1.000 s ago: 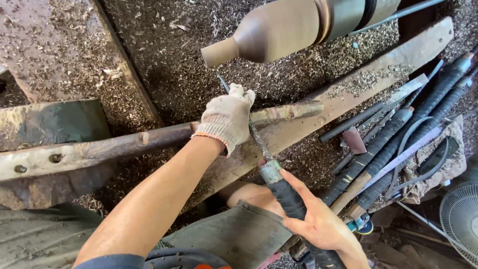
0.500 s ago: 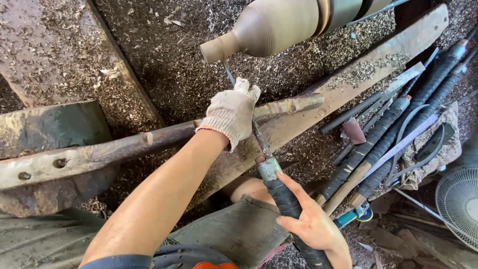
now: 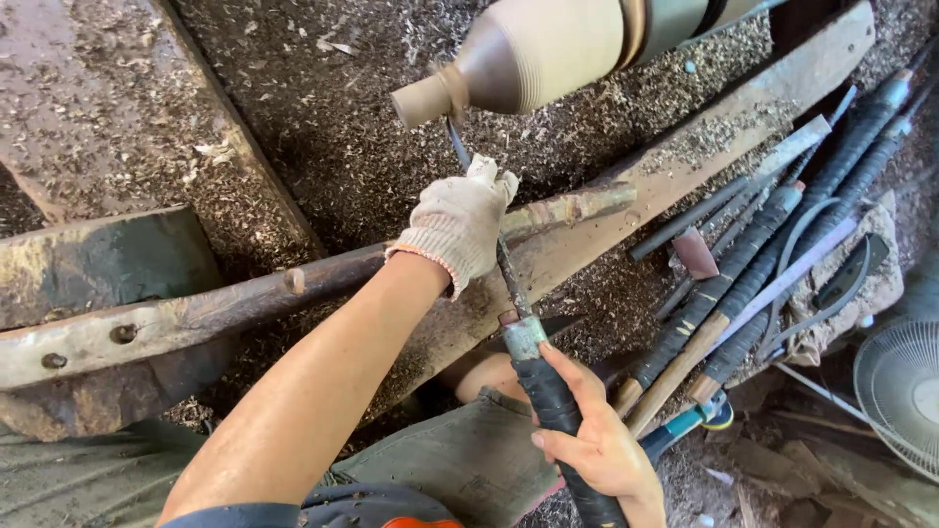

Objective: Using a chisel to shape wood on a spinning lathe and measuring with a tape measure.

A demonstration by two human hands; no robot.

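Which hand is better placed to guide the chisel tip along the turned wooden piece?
Left, probably. The gloved left hand grips the chisel shaft on the wooden bar, close to the workpiece. The bare right hand holds the taped handle end, far from the tip.

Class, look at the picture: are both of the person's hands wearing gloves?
No: only the left hand wears a glove, while the right hand is bare on the tool handle.
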